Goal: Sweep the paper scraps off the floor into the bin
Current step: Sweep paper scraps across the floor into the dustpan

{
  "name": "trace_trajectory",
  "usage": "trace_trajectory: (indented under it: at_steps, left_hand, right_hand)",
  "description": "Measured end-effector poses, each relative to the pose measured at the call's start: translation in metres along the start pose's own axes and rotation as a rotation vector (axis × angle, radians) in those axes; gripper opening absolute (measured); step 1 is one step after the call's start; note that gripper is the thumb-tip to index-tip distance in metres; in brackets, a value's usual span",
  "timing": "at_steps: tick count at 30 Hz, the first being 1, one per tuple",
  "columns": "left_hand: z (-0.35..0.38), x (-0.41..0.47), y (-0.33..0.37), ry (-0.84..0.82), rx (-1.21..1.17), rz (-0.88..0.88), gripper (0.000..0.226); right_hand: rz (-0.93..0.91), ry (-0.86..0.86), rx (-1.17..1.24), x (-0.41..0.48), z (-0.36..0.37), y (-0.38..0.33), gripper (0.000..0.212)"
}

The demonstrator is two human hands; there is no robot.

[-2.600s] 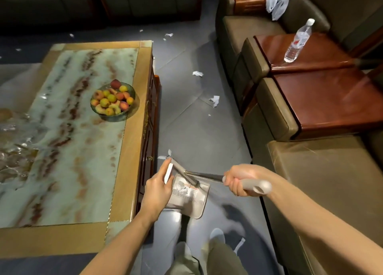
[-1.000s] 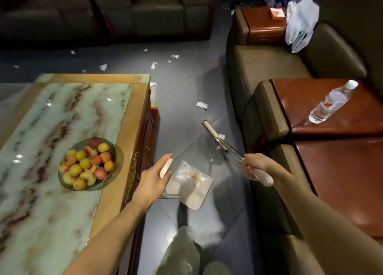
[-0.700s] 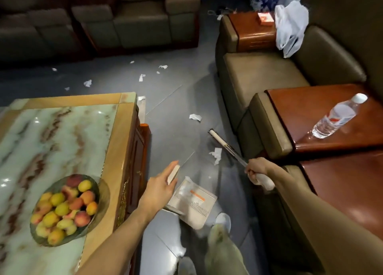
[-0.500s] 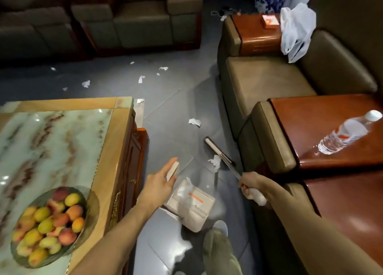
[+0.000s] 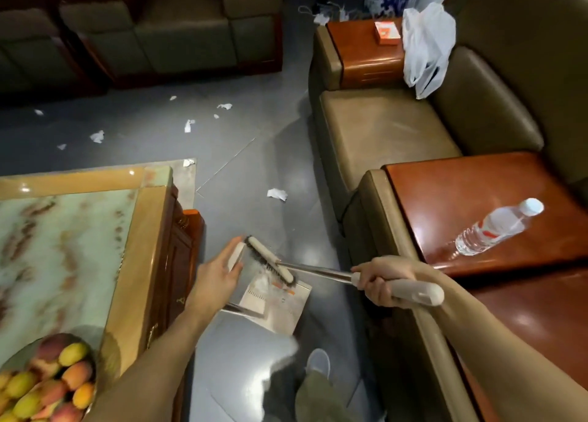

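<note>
The nearest paper scrap (image 5: 276,194) lies on the floor (image 5: 241,141), on the far side of the dustpan (image 5: 280,307) and apart from it. The brush (image 5: 270,260) head lies across the pan, running far-left to near-right. The right hand (image 5: 381,281) grips its handle, and the left hand (image 5: 216,273) holds the dustpan's grip.

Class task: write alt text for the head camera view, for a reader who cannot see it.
A person's right hand grips a broom, its brush at the mouth of a dustpan held by the left hand, on a grey floor between a marble-topped table and a brown sofa. White paper scraps lie farther off on the floor.
</note>
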State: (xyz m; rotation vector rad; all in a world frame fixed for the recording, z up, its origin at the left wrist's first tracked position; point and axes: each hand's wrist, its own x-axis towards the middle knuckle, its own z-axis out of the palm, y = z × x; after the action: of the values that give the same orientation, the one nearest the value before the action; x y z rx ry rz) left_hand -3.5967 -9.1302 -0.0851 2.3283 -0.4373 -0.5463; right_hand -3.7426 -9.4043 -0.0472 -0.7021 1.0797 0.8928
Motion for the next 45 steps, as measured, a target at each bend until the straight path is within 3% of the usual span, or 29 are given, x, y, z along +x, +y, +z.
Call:
trace_trajectory:
  at_steps: [4, 10, 13, 15, 19, 26, 32, 35, 45]
  left_hand:
    - [-0.009, 0.031, 0.013, 0.049, -0.008, -0.02, 0.046]
    - [-0.023, 0.091, 0.03, 0.09, -0.041, -0.029, 0.042]
    - [-0.027, 0.128, 0.034, 0.204, -0.099, -0.055, 0.041]
    - [-0.032, 0.16, 0.035, 0.282, -0.146, -0.094, 0.041]
    - [-0.042, 0.235, 0.044, 0.231, -0.093, -0.065, 0.041]
    - [-0.08, 0.315, 0.044, 0.229, 0.012, -0.093, 0.04]
    - [-0.092, 0.31, 0.033, 0.131, -0.008, -0.163, 0.041]
    - [-0.087, 0.294, 0.029, 0.117, -0.026, -0.168, 0.042]
    - [-0.071, 0.274, 0.022, 0.091, -0.054, -0.203, 0.045]
  right_hand:
    - [-0.087, 0.025, 0.006, -0.013, 0.003, -0.049, 0.025]
    - [-0.257, 0.192, -0.197, 0.011, 0.008, -0.129, 0.006]
    - [-0.3, 0.246, -0.248, 0.032, 0.008, -0.183, 0.005]
    - [-0.299, 0.261, -0.266, 0.05, 0.008, -0.22, 0.006]
    - [-0.312, 0.325, -0.331, 0.09, 0.011, -0.3, 0.016]
    - [-0.233, 0.267, -0.157, 0.119, 0.012, -0.396, 0.017]
    - [-0.126, 0.246, -0.199, 0.121, 0.006, -0.428, 0.007]
    - [-0.089, 0.228, -0.327, 0.125, 0.005, -0.43, 0.015]
    - [-0.112, 0.241, -0.884, 0.129, 0.023, -0.384, 0.006]
